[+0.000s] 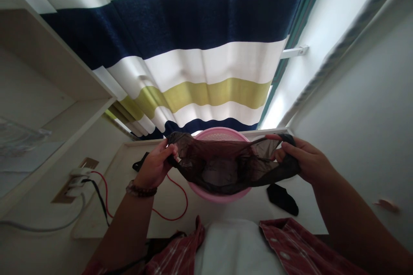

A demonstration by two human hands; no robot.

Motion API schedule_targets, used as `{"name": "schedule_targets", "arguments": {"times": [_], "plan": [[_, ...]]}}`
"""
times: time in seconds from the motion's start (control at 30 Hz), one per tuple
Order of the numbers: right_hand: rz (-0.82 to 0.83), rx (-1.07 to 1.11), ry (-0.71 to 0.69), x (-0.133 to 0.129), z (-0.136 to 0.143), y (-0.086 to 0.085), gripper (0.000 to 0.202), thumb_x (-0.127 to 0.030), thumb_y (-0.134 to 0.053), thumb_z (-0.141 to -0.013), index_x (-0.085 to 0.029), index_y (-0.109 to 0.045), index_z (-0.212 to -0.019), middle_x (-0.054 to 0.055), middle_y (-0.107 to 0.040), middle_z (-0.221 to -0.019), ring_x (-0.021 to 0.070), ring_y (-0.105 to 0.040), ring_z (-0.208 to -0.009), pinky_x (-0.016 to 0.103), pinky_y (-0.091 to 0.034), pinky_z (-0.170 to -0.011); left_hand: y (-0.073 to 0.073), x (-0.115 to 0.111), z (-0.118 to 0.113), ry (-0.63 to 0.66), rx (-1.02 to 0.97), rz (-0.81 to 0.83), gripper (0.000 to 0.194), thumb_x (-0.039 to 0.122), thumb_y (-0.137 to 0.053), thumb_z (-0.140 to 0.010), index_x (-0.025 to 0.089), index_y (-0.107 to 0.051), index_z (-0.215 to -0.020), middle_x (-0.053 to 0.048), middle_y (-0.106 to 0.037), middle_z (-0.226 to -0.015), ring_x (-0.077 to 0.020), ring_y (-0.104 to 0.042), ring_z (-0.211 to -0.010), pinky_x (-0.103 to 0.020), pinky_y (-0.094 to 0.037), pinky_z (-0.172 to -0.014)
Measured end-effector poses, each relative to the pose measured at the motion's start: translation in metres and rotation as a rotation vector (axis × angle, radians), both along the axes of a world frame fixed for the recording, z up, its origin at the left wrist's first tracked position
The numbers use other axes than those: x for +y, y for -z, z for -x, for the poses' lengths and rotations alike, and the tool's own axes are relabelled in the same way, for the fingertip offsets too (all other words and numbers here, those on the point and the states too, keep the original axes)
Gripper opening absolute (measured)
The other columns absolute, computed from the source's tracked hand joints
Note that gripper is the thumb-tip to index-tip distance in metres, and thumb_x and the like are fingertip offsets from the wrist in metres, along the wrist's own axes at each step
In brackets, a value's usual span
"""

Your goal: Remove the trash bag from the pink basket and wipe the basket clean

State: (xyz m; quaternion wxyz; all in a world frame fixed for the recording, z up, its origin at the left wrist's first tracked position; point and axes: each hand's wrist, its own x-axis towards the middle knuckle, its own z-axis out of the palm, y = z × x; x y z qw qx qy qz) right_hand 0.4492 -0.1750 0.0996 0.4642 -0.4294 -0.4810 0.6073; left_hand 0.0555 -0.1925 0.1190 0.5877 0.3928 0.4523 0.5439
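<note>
A thin black plastic bag (pixel 222 172) is stretched between my two hands, its mouth spread wide. My left hand (pixel 158 163) pinches the bag's left end, thumb against curled fingers. The right end is gripped by my right hand (pixel 298 154), with the thumb over the plastic. Beneath and behind the bag is a round pink basket (pixel 219 199), its rim showing at the back and front. The bag hides most of the basket's inside.
The basket stands on a white desk (pixel 226 215). A black item (pixel 282 199) lies right of it, and another (pixel 140 162) sits beyond my left hand. A red cable (pixel 176 218) loops left, from plugs in a wall socket (pixel 77 180). A striped curtain (pixel 193 17) hangs behind.
</note>
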Motion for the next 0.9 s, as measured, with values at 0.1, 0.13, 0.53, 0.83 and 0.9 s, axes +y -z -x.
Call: {"name": "schedule_targets", "arguments": {"times": [0.1,0.13,0.53,0.83,0.9], "plan": [[-0.052,-0.103,0.007,0.005,-0.001,-0.006,0.052,-0.04,-0.062,-0.082,-0.019,-0.057,-0.129,0.001,-0.056,-0.061,0.0158,-0.059,-0.066,0.028,-0.048,-0.061,-0.002,0.002,-0.002,-0.01,0.027,-0.007,0.016,0.028,-0.065,-0.081,0.018,-0.054,-0.084,0.002,-0.05,-0.071,-0.0089,-0.048,-0.063,-0.02,-0.046,-0.061],[-0.073,-0.151,0.012,0.006,-0.001,-0.009,0.053,-0.04,-0.063,-0.081,-0.019,-0.057,-0.129,0.001,-0.057,-0.062,0.0162,-0.059,-0.068,0.027,-0.048,-0.059,-0.003,0.002,-0.002,-0.013,0.036,-0.005,0.016,0.028,-0.065,-0.08,0.018,-0.054,-0.087,0.002,-0.051,-0.071,-0.009,-0.049,-0.063,-0.021,-0.047,-0.061],[-0.296,-0.287,0.002,0.007,0.0,-0.033,0.04,-0.04,-0.067,-0.079,-0.024,-0.068,-0.116,0.004,-0.067,-0.083,0.0178,-0.062,-0.079,0.032,-0.052,-0.074,-0.013,0.002,-0.009,0.063,0.113,0.009,0.036,0.028,-0.068,-0.078,0.024,-0.05,-0.109,0.007,-0.044,-0.066,-0.0031,-0.035,-0.047,-0.027,-0.055,-0.058],[0.086,-0.013,-0.333,-0.021,-0.007,-0.007,0.051,-0.049,-0.061,-0.081,-0.033,-0.058,-0.129,0.01,-0.065,-0.119,0.0179,-0.065,-0.062,0.034,-0.052,-0.059,0.016,-0.022,0.02,0.216,0.091,0.122,0.063,0.034,-0.071,-0.074,0.027,-0.042,-0.129,0.006,-0.041,-0.067,-0.0063,-0.036,-0.048,-0.024,-0.05,-0.043],[0.163,-0.065,-0.465,-0.025,-0.01,0.005,0.054,-0.046,-0.059,-0.084,-0.029,-0.053,-0.134,0.01,-0.071,-0.101,0.0155,-0.063,-0.053,0.031,-0.05,-0.057,0.029,-0.029,0.033,0.29,0.132,0.167,0.07,0.032,-0.073,-0.071,0.029,-0.038,-0.132,0.004,-0.043,-0.07,-0.0078,-0.043,-0.049,-0.023,-0.049,-0.043]]}}
